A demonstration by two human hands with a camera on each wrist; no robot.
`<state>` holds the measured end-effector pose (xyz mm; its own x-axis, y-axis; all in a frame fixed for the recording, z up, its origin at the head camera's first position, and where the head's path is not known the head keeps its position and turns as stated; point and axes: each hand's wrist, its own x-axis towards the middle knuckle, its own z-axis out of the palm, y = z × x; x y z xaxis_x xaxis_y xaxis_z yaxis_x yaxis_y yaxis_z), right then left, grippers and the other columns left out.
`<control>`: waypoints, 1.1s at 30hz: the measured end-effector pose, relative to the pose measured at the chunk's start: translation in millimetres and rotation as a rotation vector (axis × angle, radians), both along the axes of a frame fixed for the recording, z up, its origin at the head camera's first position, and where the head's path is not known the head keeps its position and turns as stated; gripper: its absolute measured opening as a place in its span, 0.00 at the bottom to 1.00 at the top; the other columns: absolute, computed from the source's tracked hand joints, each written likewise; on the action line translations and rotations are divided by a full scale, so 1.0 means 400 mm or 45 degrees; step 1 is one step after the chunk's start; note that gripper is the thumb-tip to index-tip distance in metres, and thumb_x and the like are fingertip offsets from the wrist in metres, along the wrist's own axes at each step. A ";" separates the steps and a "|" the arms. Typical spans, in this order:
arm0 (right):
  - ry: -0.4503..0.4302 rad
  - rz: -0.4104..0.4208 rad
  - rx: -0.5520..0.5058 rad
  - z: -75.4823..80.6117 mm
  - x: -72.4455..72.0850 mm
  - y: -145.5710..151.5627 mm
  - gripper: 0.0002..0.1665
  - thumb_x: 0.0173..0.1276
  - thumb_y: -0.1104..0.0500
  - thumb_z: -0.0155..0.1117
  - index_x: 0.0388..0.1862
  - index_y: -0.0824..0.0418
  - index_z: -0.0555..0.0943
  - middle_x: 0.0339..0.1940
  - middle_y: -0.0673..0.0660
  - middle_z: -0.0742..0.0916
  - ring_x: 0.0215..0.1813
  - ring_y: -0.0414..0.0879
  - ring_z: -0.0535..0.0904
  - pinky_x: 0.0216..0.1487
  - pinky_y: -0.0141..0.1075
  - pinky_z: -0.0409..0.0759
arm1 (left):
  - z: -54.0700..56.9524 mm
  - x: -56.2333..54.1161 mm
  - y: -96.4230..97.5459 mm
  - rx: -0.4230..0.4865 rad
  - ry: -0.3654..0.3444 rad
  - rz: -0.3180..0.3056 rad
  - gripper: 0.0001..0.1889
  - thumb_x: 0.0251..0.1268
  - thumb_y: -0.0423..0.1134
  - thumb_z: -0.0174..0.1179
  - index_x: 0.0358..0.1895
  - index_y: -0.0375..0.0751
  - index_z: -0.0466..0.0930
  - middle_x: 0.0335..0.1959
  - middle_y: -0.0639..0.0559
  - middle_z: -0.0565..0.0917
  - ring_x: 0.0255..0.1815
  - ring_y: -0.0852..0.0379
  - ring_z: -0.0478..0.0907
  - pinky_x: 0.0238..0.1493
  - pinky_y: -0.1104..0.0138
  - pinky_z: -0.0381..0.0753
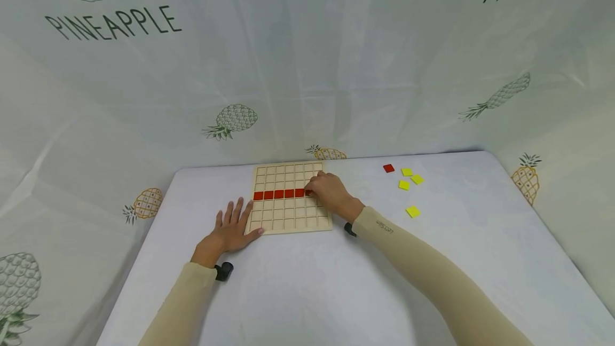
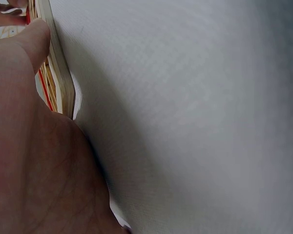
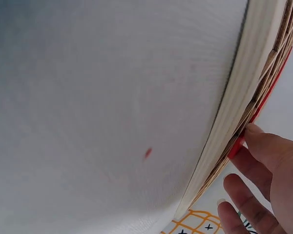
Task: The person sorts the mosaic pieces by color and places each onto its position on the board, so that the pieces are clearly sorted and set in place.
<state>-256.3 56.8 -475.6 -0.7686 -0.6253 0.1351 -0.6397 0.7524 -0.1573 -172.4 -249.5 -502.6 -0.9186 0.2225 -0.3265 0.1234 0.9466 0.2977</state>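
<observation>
A pale wooden grid board (image 1: 288, 223) lies at the back of the table, with a row of red square tiles (image 1: 279, 194) across its middle. With fingers spread, my left hand (image 1: 230, 234) rests at the board's front left corner, thumb over the edge. My right hand (image 1: 329, 191) is over the board's right side. Between its thumb and index finger it pinches a red tile (image 3: 236, 147) at the right end of the row, seen edge-on in the right wrist view. The left wrist view shows the left thumb (image 2: 36, 41) on the board's rim.
Right of the board lie one loose red tile (image 1: 388, 168) and several yellow tiles, one yellow tile (image 1: 413, 211) nearer the front. The white table (image 1: 298, 292) meets a hanging pineapple-print cloth (image 1: 307, 68) behind the board.
</observation>
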 end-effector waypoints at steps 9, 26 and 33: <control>0.016 -0.011 0.065 -0.001 0.018 0.012 0.15 0.73 0.59 0.72 0.57 0.54 0.91 0.57 0.49 0.92 0.56 0.50 0.85 0.58 0.44 0.84 | -0.026 -0.012 -0.009 0.000 0.015 0.002 0.53 0.76 0.69 0.49 0.87 0.36 0.38 0.87 0.31 0.32 0.86 0.28 0.26 0.80 0.32 0.26; 0.165 -0.089 0.012 0.020 0.037 0.200 0.23 0.68 0.58 0.79 0.62 0.56 0.89 0.63 0.56 0.89 0.61 0.53 0.85 0.62 0.49 0.83 | -0.026 -0.014 -0.010 0.000 0.008 -0.003 0.54 0.76 0.71 0.49 0.87 0.36 0.38 0.87 0.31 0.33 0.86 0.27 0.26 0.79 0.32 0.25; 0.220 -0.096 0.040 0.024 0.038 0.306 0.25 0.65 0.56 0.81 0.61 0.58 0.89 0.63 0.57 0.89 0.61 0.55 0.84 0.60 0.49 0.84 | -0.019 -0.008 -0.010 0.003 0.004 -0.010 0.55 0.75 0.73 0.47 0.87 0.36 0.38 0.87 0.31 0.32 0.86 0.28 0.25 0.79 0.32 0.24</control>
<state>-241.2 179.3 -466.1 -0.7805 -0.5727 0.2509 -0.5967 0.8020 -0.0256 -175.6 -253.4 -510.3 -0.9179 0.2305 -0.3230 0.1317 0.9449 0.2998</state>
